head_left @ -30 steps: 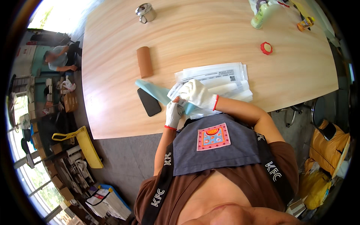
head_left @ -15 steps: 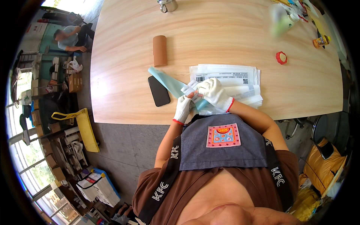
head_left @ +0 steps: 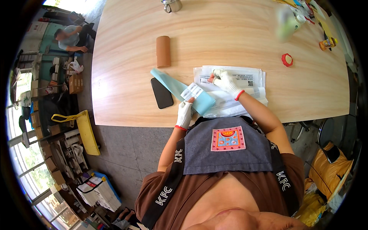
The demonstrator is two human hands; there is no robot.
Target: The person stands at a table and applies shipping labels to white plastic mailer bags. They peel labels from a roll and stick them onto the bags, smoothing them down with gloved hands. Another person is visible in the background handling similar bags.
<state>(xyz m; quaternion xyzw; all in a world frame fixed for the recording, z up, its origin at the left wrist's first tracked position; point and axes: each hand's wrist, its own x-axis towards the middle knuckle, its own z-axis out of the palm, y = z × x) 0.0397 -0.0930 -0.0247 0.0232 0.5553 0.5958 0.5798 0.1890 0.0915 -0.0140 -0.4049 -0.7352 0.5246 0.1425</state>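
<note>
In my gloved left hand (head_left: 185, 112) is the lower edge of a light blue strip (head_left: 165, 79), pinched under the thumb. White labels (head_left: 191, 91) with small print sit on the strip near that thumb. My gloved right hand (head_left: 225, 81) is apart from the strip, over a stack of white printed plastic mailing bags (head_left: 251, 76). Its bare fingertips are drawn together, and whatever may be between them is too small to make out. A black phone (head_left: 162, 93) lies left of the strip, partly beneath its edge.
On the wooden table (head_left: 126, 76) are a brown cylinder (head_left: 163, 51), a metal cup (head_left: 172, 5), a red round object (head_left: 287, 59) and a small orange bottle (head_left: 327, 44). Clutter fills the far right corner. A yellow cart (head_left: 88, 132) stands left; a person (head_left: 73, 38) sits beyond.
My right hand has moved up and right, away from the strip and over the bags. The white labels and the strip's lower end are now uncovered. My left hand has lowered slightly.
</note>
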